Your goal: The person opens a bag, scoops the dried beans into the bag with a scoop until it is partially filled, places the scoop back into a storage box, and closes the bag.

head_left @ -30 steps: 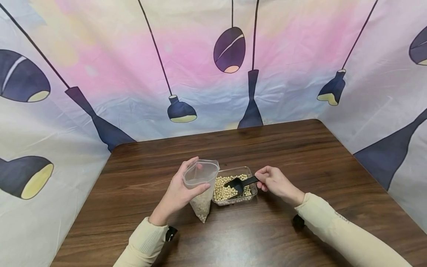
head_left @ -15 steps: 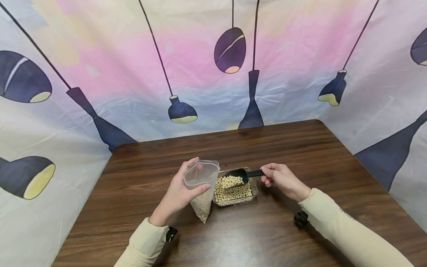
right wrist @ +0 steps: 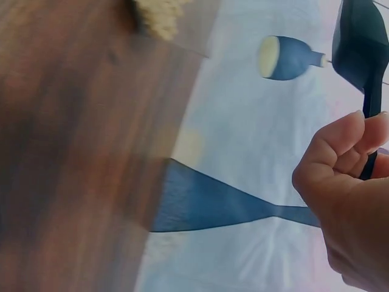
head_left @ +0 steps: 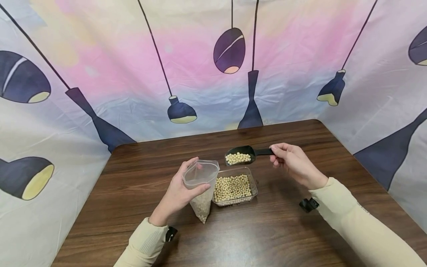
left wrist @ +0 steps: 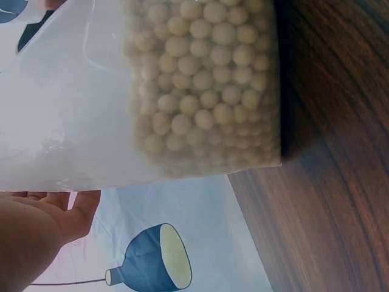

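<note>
A clear plastic bag (head_left: 198, 188), its mouth spread at the top, stands upright on the table in the head view. My left hand (head_left: 176, 193) holds it from the left, thumb across the front and fingers behind. Round pale yellow beans, like soybeans (left wrist: 197, 85), fill its lower part in the left wrist view. My right hand (head_left: 298, 164) pinches the handle of a black scoop (head_left: 252, 152), raised above the far side of a clear plastic tray (head_left: 253, 181). The scoop carries a heap of beans (head_left: 238, 158). More beans (head_left: 232, 189) lie in the tray, just right of the bag.
The brown wooden table (head_left: 267, 233) carries the bag and tray near its middle. Behind it and at the sides hangs a cloth (head_left: 200, 74) printed with lamps. A small black device sits at each wrist.
The black scoop came up out of the beans in the tray, now loaded, and rose with my right hand up and to the right. My left hand and the bag stayed in place.
</note>
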The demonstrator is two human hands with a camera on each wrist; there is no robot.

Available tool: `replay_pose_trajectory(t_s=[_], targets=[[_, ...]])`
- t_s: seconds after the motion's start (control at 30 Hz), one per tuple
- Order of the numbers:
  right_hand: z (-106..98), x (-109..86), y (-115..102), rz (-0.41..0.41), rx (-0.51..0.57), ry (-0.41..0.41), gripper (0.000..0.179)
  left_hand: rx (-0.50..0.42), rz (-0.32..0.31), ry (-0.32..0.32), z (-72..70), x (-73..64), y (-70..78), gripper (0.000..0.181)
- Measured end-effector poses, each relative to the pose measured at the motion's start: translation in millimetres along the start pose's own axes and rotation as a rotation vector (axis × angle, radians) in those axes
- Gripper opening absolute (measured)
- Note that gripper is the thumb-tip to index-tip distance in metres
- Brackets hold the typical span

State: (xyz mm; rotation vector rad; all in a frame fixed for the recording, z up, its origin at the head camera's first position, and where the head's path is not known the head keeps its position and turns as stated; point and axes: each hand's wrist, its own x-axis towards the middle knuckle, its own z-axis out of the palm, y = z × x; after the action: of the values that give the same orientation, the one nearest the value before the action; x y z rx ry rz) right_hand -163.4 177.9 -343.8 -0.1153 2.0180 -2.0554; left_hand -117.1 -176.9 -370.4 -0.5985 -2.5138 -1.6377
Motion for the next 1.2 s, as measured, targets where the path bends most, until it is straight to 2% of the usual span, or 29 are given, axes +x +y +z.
replay_pose_trajectory(t_s=[0.23, 0.43, 0.67, 0.83, 1.07, 1.2], targets=[[8, -2.6, -26, -0.063, 0.066, 0.005, 0.031, -0.002, -0.003, 0.0, 0.2, -0.7, -1.1, 0.075], [22, -2.2, -39, -0.111, 0.092, -0.008, 0.032, 0.011, -0.002, 0.003, 0.2, -1.5, -2.2, 0.075], [44, 0.7, -52, -0.182, -0.033, 0.015, 0.028, 0.008, -0.01, 0.005, 0.3, -2.1, -1.3, 0.075], [57, 0.4, -59, -0.222, -0.076, 0.018, 0.028, 0.012, 0.004, 0.013, 0.2, -1.8, 0.9, 0.075], [67, -0.7, -64, -0.24, -0.132, 0.009, 0.03, 0.048, -0.014, 0.018, -0.3, -2.4, 3.2, 0.078], [71, -2.9, -66, -0.29, -0.176, 0.011, 0.026, 0.049, -0.018, 0.017, -0.9, -2.5, 3.5, 0.077]])
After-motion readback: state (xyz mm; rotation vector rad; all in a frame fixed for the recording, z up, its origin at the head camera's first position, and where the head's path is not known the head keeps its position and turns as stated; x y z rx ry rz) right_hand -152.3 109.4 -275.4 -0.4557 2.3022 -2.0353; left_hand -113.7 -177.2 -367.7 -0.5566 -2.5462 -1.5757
